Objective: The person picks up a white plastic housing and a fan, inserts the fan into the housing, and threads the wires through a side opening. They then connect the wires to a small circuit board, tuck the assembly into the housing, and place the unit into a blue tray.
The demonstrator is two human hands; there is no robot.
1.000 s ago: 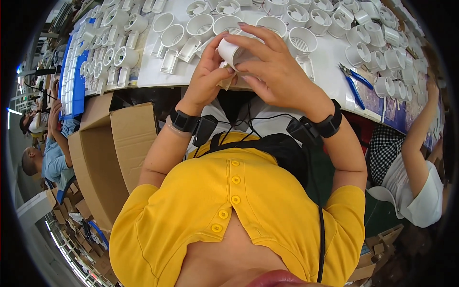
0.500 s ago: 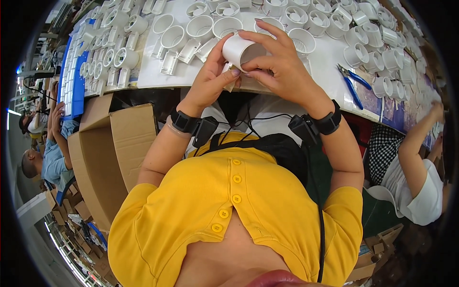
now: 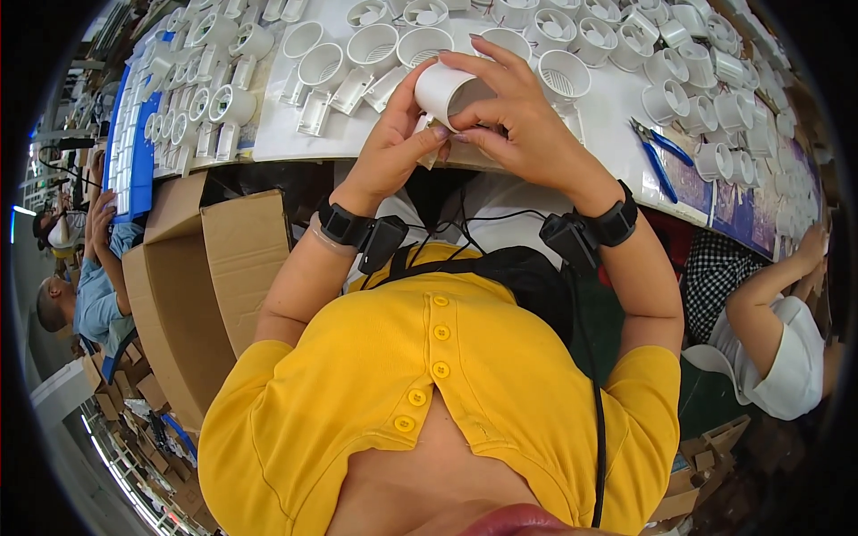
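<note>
Both my hands hold a white plastic cylinder-shaped housing (image 3: 440,93) above the near edge of the table, tilted with its open end toward the right. My left hand (image 3: 391,147) is closed round its left side, thumb at the lower rim. My right hand (image 3: 527,125) grips the rim, with thumb and index finger at the lower edge and the other fingers raised over the top. A small pale part shows under the cylinder between my thumbs; its kind is hard to make out. Just beyond my hands stand similar white housings (image 3: 373,46) with slotted bottoms.
Blue-handled cutting pliers (image 3: 660,156) lie right of my hands. Many white fan housings (image 3: 666,100) crowd the right and far table. More small white parts and a blue tray (image 3: 134,192) are at left. An open cardboard box (image 3: 183,295) stands below. Co-workers sit on both sides.
My hands keep nearly the same hold on the white housing, with only a slight shift. At right, the co-worker's arm has come lower and nearer the table edge.
</note>
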